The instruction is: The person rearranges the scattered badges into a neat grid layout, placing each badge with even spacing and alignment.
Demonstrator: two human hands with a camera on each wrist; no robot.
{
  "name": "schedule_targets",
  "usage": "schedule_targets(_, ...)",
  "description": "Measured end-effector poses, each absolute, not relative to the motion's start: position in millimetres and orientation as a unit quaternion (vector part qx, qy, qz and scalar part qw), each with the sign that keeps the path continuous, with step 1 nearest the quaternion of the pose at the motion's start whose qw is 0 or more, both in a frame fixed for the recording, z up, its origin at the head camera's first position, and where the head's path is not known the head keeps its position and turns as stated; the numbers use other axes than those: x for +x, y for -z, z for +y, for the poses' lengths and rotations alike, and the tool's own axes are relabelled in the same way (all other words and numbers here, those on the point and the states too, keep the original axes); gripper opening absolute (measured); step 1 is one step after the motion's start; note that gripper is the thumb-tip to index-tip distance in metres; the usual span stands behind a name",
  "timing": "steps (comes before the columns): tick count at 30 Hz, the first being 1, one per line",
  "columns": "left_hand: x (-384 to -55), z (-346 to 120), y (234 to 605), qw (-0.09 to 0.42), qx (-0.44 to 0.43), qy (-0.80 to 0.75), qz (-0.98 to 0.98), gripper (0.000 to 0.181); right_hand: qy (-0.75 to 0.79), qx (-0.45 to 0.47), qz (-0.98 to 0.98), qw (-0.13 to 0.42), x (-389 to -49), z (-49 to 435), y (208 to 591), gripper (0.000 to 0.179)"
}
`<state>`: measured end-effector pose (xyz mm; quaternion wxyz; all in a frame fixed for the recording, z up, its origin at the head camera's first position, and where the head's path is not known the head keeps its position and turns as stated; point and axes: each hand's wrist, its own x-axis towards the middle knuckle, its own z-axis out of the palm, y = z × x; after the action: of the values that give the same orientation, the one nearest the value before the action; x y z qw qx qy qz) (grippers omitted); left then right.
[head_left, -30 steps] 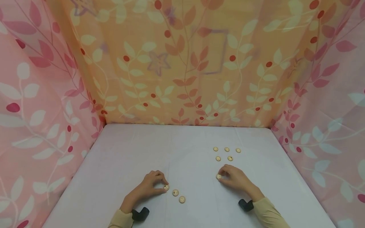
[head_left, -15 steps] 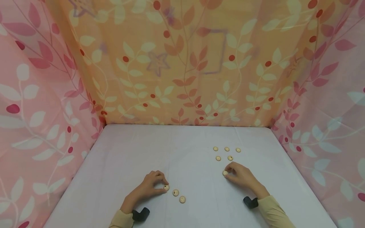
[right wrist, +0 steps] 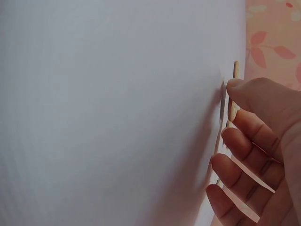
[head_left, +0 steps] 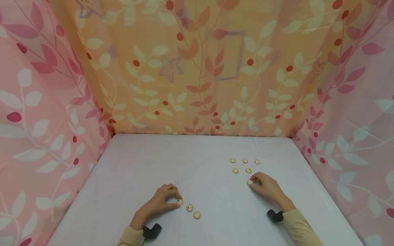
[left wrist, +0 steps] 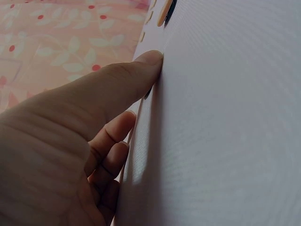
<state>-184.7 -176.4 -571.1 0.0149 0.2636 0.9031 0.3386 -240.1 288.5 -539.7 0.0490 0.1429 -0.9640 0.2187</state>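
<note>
My left hand pinches a small round wooden disc with dark markings between thumb and forefinger, at the tabletop. In the left wrist view the thumb hides most of that disc. Two similar discs, a middle one and a nearer one, lie in a slanting line to its right. My right hand holds another wooden disc by its edges, just in front of a group of discs. In the right wrist view this disc is slightly off the white surface, its shadow beside it.
Several discs lie at the back right: a row of three with a middle disc, and two in front, one being a disc. A white cloth covers the table. Leaf-patterned curtains enclose the back and both sides.
My right hand has moved to the right and farther back, carrying its disc toward the front of the group. The left hand and its disc have stayed in place.
</note>
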Motion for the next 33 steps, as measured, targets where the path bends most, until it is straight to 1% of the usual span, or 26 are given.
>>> schedule_targets(7, -184.1, -175.8, 570.3, 0.013, 0.261, -0.336, 0.905, 0.019, -0.219, 0.126, -0.966, 0.059, -244.2, 297.6, 537.9, 0.024)
schedule_targets(15, -183.4, -174.7, 567.3, -0.009, 0.274, -0.336, 0.901, 0.019, -0.218, 0.111, -0.967, 0.069, -249.7, 303.5, 533.4, 0.022)
schedule_targets(33, -183.7, -174.6, 567.7, -0.003, 0.275, -0.341, 0.899, 0.019, -0.230, 0.078, -0.967, 0.070, -270.6, 322.1, 535.5, 0.022)
